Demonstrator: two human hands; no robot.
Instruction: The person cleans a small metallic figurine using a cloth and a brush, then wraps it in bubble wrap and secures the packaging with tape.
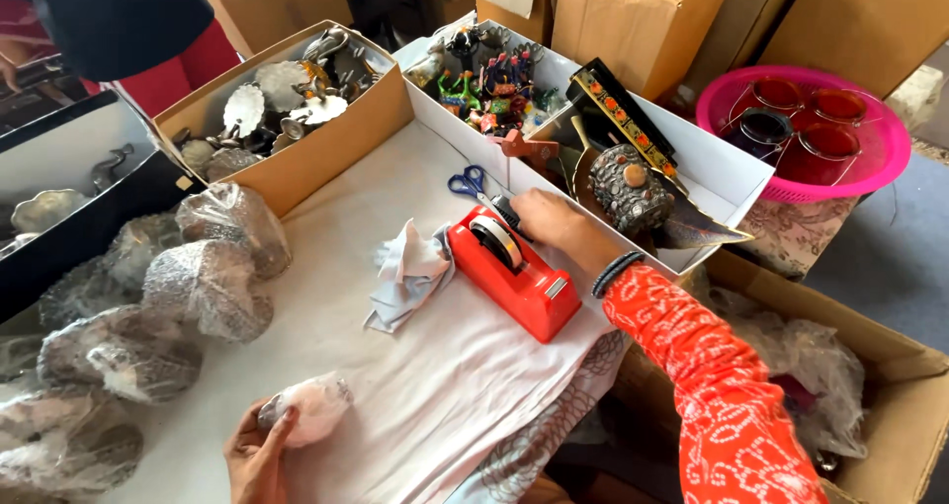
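White cloth [395, 366] covers the work table, with brown cardboard boxes [633, 10] stacked behind it. Seen from the head camera, the left hand [259, 455] is at the bottom edge, its fingers curled around a small item wrapped in clear plastic [311, 405], which pokes out past the fingertips toward the middle of the cloth. The right hand [554, 222], in an orange patterned sleeve, rests on the far end of a red tape dispenser [514, 272]; whether it grips it I cannot tell. Blue-handled scissors [470, 181] lie just behind, and a crumpled pale cloth [410, 267] touches the dispenser's left side. More plastic-wrapped bundles [198, 287] sit on the left. An open brown box [326, 148] holds silver metal pieces, and a white box [722, 168] holds colourful figures. A pink basket [880, 158] holds red glass cups.
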